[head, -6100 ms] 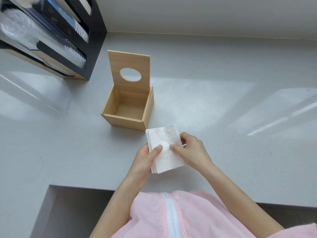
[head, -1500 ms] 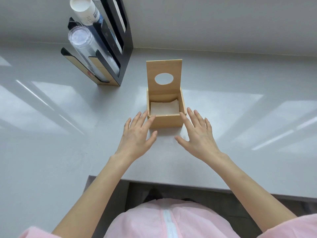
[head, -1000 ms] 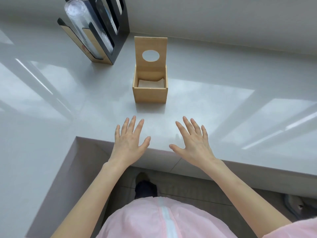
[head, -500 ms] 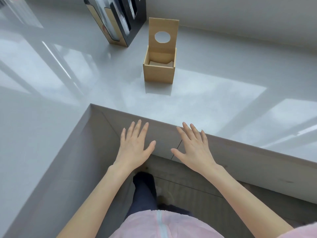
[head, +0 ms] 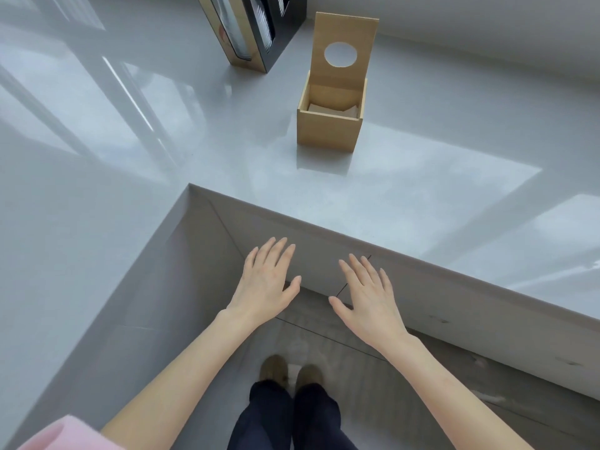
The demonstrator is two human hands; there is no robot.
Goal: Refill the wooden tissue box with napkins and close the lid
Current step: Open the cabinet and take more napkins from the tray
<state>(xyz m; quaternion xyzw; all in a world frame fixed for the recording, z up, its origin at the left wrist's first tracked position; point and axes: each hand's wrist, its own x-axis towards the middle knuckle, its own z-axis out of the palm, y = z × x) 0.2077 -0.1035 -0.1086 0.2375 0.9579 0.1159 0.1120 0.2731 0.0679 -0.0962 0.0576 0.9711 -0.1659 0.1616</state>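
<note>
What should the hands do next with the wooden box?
Probably reach forward to the lid and tip it down shut. The napkins already sit inside the wooden box, but the lid stands upright, and the left hand and right hand are empty, hovering off the counter.

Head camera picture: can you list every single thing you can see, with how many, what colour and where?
Wooden tissue box: one, light wood, on the counter, far centre.
Lid: one, light wood with a round hole, standing upright at the box's back.
Napkins: a white stack, inside the box.
Cup dispenser: one, black with wood trim, far left of the box.
Counter: one, glossy grey, L-shaped.
Left hand: open, empty, short of the counter edge.
Right hand: open, empty, beside it.
Legs: two, dark trousers.
Shoes: two, brown, on the floor.
</note>
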